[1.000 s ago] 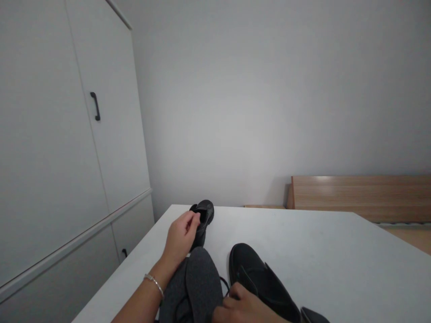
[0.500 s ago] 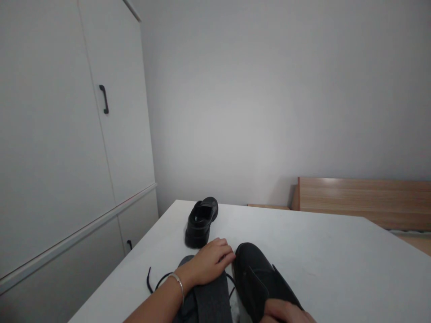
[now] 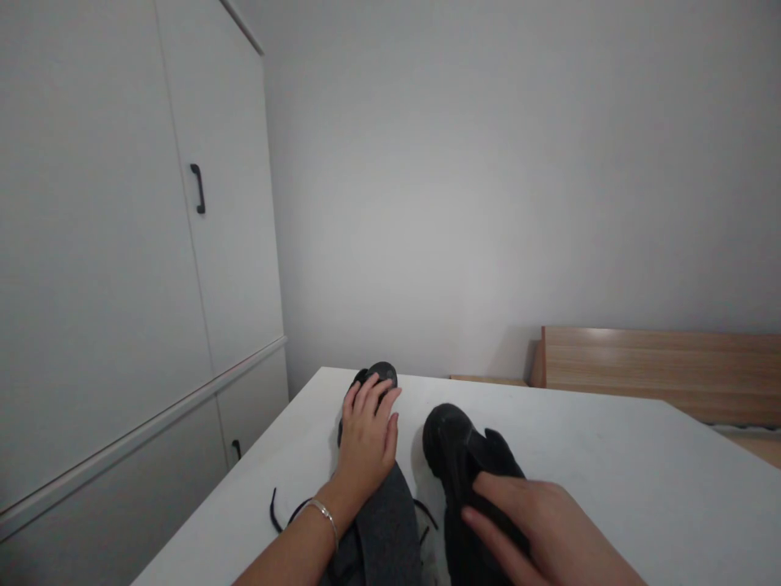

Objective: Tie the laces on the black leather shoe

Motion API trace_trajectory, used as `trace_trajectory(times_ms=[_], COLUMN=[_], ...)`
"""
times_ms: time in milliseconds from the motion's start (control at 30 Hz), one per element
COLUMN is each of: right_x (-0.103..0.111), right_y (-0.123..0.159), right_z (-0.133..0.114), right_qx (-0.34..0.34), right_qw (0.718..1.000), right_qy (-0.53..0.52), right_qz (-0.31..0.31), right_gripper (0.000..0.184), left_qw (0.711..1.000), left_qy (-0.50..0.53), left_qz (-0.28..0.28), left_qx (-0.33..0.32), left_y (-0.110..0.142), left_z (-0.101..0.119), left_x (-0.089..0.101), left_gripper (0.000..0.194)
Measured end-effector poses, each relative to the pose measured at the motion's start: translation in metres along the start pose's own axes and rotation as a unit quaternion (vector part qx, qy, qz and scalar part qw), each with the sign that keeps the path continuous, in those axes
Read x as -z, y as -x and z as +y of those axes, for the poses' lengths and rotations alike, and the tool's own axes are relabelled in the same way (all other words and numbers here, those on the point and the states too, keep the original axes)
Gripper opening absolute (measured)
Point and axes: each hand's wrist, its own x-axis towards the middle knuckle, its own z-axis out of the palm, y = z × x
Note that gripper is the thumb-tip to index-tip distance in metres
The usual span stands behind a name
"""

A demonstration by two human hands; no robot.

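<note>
My left hand [image 3: 367, 427] reaches over a black shoe [image 3: 383, 371] at the back left of the white table. Its fingers are spread over the shoe's opening; whether they touch it I cannot tell. My right hand [image 3: 525, 521] grips a second black shoe [image 3: 448, 439], with the thumb outside and the fingers at its opening. That shoe points away from me, its toe towards the wall. Under my left forearm lies a dark grey cloth-like item [image 3: 390, 529], partly hidden, with thin black cords [image 3: 425, 513] sticking out on both sides.
The white table [image 3: 586, 480] runs towards a grey wall [image 3: 427, 203]. A white cabinet [image 3: 237, 244] with dark handles stands on the left. Behind the table at the right is a wooden board [image 3: 659, 366].
My left hand has moved forward from the grey item to the far shoe, its fingers spreading. My right hand has pushed further into view, and the near shoe has shifted forward.
</note>
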Motion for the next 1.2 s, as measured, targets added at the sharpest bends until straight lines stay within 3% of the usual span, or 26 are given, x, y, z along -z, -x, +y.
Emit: trace_trajectory(times_ms=[100, 333, 567, 733, 867, 967, 1033, 1100, 1200], right_x=[-0.005, -0.044, -0.069, -0.073, -0.063, -0.058, -0.062, -0.070, -0.081], right_y=[-0.036, -0.101, -0.123, -0.129, -0.113, -0.082, -0.056, -0.028, 0.014], right_z=[-0.007, -0.009, -0.016, -0.015, -0.015, -0.006, 0.009, 0.029, 0.055], right_qx=[-0.030, -0.025, -0.002, 0.007, 0.028, 0.042, 0.054, 0.090, 0.120], right_qw=[0.997, 0.994, 0.993, 0.994, 0.995, 0.994, 0.993, 0.988, 0.981], right_qy=[0.067, 0.089, 0.103, 0.094, 0.062, 0.031, 0.014, -0.008, -0.025], right_qz=[0.039, 0.054, 0.050, 0.057, 0.076, 0.098, 0.105, 0.122, 0.147], right_gripper=[0.023, 0.016, 0.014, 0.014, 0.025, 0.051, 0.058, 0.054, 0.032], left_qw=[0.995, 0.989, 0.991, 0.994, 0.994, 0.995, 0.997, 0.998, 0.983], left_qy=[-0.061, -0.107, -0.087, -0.056, -0.059, -0.061, -0.051, -0.025, 0.043], left_qz=[0.048, 0.038, 0.038, 0.030, 0.042, 0.056, 0.052, 0.036, -0.008], left_qx=[0.060, 0.096, 0.091, 0.089, 0.083, 0.058, 0.021, -0.041, -0.178], left_y=[-0.002, 0.001, 0.000, -0.001, 0.000, 0.000, -0.001, 0.000, 0.004], left_z=[-0.012, -0.024, -0.023, -0.027, -0.026, -0.020, -0.013, -0.004, 0.014], left_x=[-0.001, -0.006, -0.008, -0.008, -0.009, -0.007, -0.001, 0.006, 0.012], left_gripper=[0.040, 0.020, 0.021, 0.018, 0.018, 0.022, 0.025, 0.029, 0.036])
